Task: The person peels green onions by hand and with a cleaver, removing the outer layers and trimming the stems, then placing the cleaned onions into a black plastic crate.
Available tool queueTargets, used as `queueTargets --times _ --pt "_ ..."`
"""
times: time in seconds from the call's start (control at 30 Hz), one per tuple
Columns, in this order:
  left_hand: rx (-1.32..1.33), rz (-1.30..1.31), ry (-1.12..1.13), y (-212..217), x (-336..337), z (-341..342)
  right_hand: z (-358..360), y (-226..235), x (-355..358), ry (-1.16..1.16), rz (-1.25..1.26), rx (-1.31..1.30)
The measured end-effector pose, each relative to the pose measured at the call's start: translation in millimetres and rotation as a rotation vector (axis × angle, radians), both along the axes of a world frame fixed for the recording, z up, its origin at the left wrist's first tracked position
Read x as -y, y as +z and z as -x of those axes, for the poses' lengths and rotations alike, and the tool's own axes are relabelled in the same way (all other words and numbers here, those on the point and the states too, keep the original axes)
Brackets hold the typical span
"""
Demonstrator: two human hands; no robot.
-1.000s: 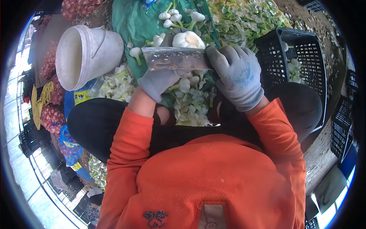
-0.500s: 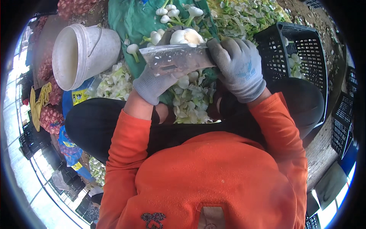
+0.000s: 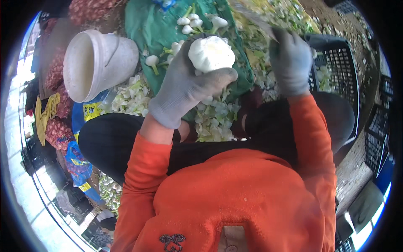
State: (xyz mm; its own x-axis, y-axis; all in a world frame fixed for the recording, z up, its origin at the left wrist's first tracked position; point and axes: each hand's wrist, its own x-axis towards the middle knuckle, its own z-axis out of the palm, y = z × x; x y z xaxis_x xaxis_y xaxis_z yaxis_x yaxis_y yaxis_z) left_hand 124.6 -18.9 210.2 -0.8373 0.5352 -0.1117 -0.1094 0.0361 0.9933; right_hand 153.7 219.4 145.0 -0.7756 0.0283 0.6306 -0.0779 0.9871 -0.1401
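A large white garlic bulb (image 3: pixel 211 54) rests in the grip of my left hand (image 3: pixel 183 86), its grey-gloved thumb pressed along the near side. My right hand (image 3: pixel 290 63), gloved too and a little blurred, is closed round the handle of a cleaver (image 3: pixel 254 17). The blade is smeared by motion and points up and to the left, apart from the bulb. Beyond my left hand, several smaller garlic bulbs with green stems (image 3: pixel 193 22) lie on a green cloth (image 3: pixel 147 27). Pale garlic skins (image 3: pixel 215 119) are heaped between my legs.
A white bucket (image 3: pixel 98 63) lies tipped on its side at the left. At the right, a black plastic crate (image 3: pixel 341 63) holds some garlic. Leaf trimmings (image 3: pixel 273 17) spread at the far side. Net bags of reddish bulbs (image 3: pixel 58 132) line the left.
My right hand has swung the cleaver away from the bulb, up and to the right. The bulb, earlier partly behind the blade, now shows whole in my left hand.
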Motion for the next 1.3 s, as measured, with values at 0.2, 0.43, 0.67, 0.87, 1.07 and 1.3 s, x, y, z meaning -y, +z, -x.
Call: queueTargets --times 0.2,0.43,0.67,0.87,1.07,1.3 --pt "-0.083 0.515 0.141 -77 50 45 -13 8 23 -0.101 0.357 0.07" --pt "-0.36 1.2 0.041 -156 65 88 -16 18 13 -0.051 1.131 0.175" --pt "-0.396 0.946 0.05 -187 -42 174 -12 45 11 -0.304 1.56 0.335" --pt "-0.13 1.249 0.049 -254 -116 231 -7 42 2 -0.283 1.431 0.495" --pt "-0.083 0.862 -0.113 -267 -113 237 -15 27 -7 -0.295 1.341 0.465" --pt "0.235 -0.285 -0.107 -168 -73 148 -16 35 -1 -0.286 1.548 0.379"
